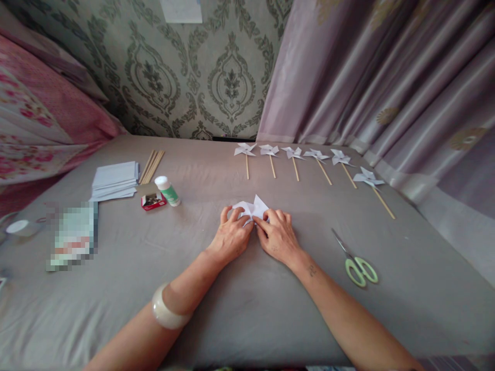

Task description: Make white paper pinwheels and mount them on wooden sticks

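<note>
A white piece of paper folded like a pinwheel [255, 207] lies on the grey cloth in the middle, its pointed corners sticking up. My left hand [232, 234] grips its left side with bent fingers. From the right, my right hand [279, 234] presses thumb and fingers on its near right edge. The fingertips of both hands almost meet at the paper's near side and hide part of it. Right of my right hand lies a pair of scissors [358, 268] with green handles, blades pointing away.
Several finished paper pinwheels [294, 153] on sticks line the far right. Far left are a stack of white paper [115, 178], wooden sticks [151, 167], a small red box [153, 201] and a glue stick [167, 191]. A blurred packet [75, 237] lies nearer left.
</note>
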Action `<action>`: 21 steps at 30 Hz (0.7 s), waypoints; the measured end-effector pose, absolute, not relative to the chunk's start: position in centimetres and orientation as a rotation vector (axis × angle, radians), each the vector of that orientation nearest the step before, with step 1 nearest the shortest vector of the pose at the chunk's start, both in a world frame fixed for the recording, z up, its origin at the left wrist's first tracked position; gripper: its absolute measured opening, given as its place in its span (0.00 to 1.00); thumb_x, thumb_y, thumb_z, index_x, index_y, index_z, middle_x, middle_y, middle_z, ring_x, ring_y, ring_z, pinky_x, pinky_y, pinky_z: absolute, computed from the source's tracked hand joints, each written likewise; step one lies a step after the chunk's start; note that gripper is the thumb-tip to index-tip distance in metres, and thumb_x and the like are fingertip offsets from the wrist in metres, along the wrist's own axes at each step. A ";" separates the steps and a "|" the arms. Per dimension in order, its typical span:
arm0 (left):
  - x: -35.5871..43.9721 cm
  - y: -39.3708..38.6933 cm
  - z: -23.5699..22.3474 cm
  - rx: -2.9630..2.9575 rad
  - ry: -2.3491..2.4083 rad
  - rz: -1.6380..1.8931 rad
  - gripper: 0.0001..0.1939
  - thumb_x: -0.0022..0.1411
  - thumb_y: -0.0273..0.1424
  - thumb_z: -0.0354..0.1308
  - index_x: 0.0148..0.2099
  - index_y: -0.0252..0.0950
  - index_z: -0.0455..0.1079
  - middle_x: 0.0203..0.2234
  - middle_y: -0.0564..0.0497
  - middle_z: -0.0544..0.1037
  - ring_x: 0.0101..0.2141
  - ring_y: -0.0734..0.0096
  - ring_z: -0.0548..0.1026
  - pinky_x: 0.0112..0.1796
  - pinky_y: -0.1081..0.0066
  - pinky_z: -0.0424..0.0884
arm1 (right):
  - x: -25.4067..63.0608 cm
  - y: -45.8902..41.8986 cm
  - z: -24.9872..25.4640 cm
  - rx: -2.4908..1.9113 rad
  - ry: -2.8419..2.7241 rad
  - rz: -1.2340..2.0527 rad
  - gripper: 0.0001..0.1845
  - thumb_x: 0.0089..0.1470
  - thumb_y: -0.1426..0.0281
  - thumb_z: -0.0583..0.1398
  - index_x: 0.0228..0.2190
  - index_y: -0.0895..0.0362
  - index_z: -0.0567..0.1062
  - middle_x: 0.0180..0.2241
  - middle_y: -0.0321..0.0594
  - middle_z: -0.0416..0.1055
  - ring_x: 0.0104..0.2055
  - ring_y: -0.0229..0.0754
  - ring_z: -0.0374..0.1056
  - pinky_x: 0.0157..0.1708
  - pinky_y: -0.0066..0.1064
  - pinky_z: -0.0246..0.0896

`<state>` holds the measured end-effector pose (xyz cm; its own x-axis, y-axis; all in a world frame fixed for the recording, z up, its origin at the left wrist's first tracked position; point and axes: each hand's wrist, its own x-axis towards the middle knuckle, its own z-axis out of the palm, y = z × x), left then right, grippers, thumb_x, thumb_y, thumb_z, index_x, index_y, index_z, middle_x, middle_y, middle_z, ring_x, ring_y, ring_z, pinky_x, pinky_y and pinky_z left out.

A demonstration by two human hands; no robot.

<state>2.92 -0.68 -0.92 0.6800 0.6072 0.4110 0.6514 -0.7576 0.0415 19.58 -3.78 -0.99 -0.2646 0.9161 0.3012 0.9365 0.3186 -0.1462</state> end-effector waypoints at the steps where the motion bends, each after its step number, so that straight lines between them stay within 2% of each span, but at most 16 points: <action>1: 2.9 -0.7 -0.9 -2.780 -1.045 -0.619 0.11 0.59 0.24 0.51 0.42 0.38 0.72 0.39 0.46 0.78 0.49 0.54 0.66 0.52 0.49 0.52 | 19.6 -3.7 -0.9 -1.645 -2.282 -0.084 0.17 0.59 0.70 0.52 0.47 0.53 0.74 0.38 0.45 0.67 0.42 0.47 0.57 0.43 0.39 0.47; 6: 3.0 -0.6 -1.1 -2.782 -1.045 -0.655 0.10 0.59 0.25 0.51 0.40 0.37 0.72 0.39 0.46 0.78 0.49 0.55 0.66 0.53 0.49 0.52 | 20.0 -3.0 0.0 -1.570 -2.395 -0.074 0.16 0.58 0.73 0.52 0.44 0.54 0.74 0.38 0.44 0.68 0.43 0.46 0.57 0.44 0.39 0.47; 12: 2.4 -0.4 -0.6 -2.740 -1.121 -0.839 0.12 0.57 0.24 0.51 0.40 0.39 0.74 0.40 0.47 0.78 0.48 0.58 0.68 0.51 0.51 0.52 | 20.2 -1.7 0.8 -1.509 -2.483 -0.040 0.13 0.54 0.75 0.54 0.36 0.55 0.77 0.37 0.43 0.68 0.43 0.45 0.58 0.43 0.38 0.47; 21: 2.0 0.1 -0.6 -2.539 -1.400 -1.022 0.12 0.61 0.25 0.48 0.37 0.38 0.74 0.33 0.48 0.80 0.41 0.60 0.70 0.47 0.53 0.53 | 20.0 -1.2 0.1 -1.466 -2.484 -0.049 0.13 0.56 0.77 0.53 0.32 0.55 0.78 0.35 0.42 0.71 0.42 0.44 0.59 0.44 0.38 0.47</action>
